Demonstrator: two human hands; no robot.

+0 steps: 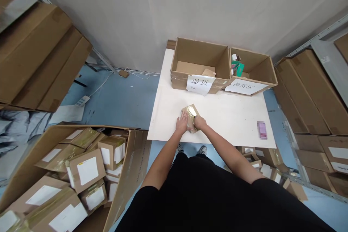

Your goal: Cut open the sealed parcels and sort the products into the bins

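A small cardboard parcel (191, 112) wrapped in shiny clear tape lies near the front edge of a white table (231, 116). My left hand (182, 122) rests flat on the parcel's left side with the fingers stretched out. My right hand (199, 122) is curled against the parcel's right end, gripping it.
Two open cardboard boxes with paper labels stand at the table's back: the left one (199, 63) holds cardboard pieces, the right one (252, 70) a green item. A small pink object (262, 129) lies at the table's right. A large carton (67, 174) of labelled parcels sits on the floor to the left. Shelves of boxes flank both sides.
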